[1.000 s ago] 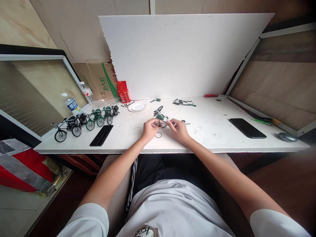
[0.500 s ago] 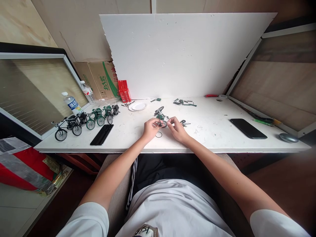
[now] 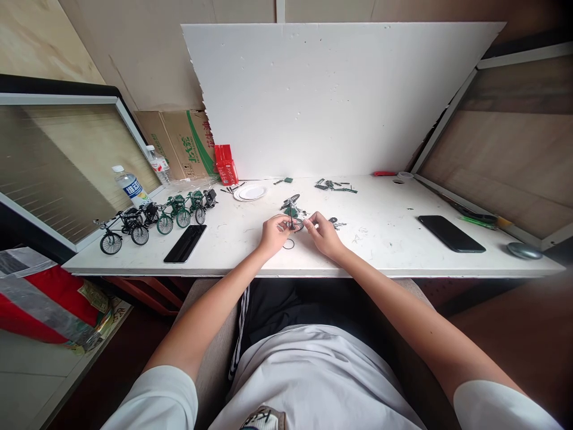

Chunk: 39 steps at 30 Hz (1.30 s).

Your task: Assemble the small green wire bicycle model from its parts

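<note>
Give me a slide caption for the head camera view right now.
Left hand and right hand at small bicycle parts, with model bicycles lined up beside a phone.

Cardboard box point(image 3: 176, 140) reads "北大荒" in green, "花生油" in red; bottle point(image 3: 131, 186) label seems "维动"; shirt patch point(image 3: 265, 420) shows "Ki", the rest unclear

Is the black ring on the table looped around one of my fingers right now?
No, the black ring lies flat on the white tabletop, just below the left hand.
</note>
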Available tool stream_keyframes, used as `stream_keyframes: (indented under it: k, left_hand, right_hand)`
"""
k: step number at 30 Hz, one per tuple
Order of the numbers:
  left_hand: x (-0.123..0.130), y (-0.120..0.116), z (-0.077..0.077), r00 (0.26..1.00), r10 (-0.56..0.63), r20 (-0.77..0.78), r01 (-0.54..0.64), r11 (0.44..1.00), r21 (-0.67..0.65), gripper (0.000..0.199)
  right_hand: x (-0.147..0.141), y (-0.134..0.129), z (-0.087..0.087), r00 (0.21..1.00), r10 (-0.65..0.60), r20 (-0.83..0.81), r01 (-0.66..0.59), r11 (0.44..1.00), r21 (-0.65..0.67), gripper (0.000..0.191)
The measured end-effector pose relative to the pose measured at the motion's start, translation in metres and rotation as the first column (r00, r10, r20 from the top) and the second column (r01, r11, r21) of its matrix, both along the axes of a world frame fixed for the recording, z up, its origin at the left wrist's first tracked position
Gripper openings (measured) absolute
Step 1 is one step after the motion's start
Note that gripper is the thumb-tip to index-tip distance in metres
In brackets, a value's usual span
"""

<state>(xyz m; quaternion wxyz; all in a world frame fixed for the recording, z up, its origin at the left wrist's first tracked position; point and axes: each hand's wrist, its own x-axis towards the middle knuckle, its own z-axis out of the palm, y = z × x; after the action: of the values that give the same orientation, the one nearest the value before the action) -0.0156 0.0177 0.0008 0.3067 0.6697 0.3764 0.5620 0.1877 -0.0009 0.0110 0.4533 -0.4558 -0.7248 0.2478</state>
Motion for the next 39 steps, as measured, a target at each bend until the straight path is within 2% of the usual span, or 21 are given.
stream_keyframes:
  k: [10, 16, 39]
  left_hand:
    - [0.0014, -0.0011, 0.0019, 1.000, 0.004, -0.005, -0.004, 0.999, -0.031, 0.038]
    - [0.0025, -0.0031, 0.0033, 0.999, -0.035, 0.020, 0.036, 0.996, -0.076, 0.043]
    - [0.0025, -0.0033, 0.0017, 0.999, -0.048, -0.005, 0.047, 0.995, -0.090, 0.046]
  right_hand:
    - [-0.0005, 0.0014, -0.0012, 1.000, 0.006, 0.011, -0.007, 1.000, 0.005, 0.050]
    - [-0.0027, 0.0004, -0.0001, 0.999, 0.034, -0.004, -0.034, 0.999, 0.023, 0.051]
    - [-0.0027, 0.0007, -0.0001, 0.999, 0.036, -0.005, -0.036, 0.999, 0.022, 0.048]
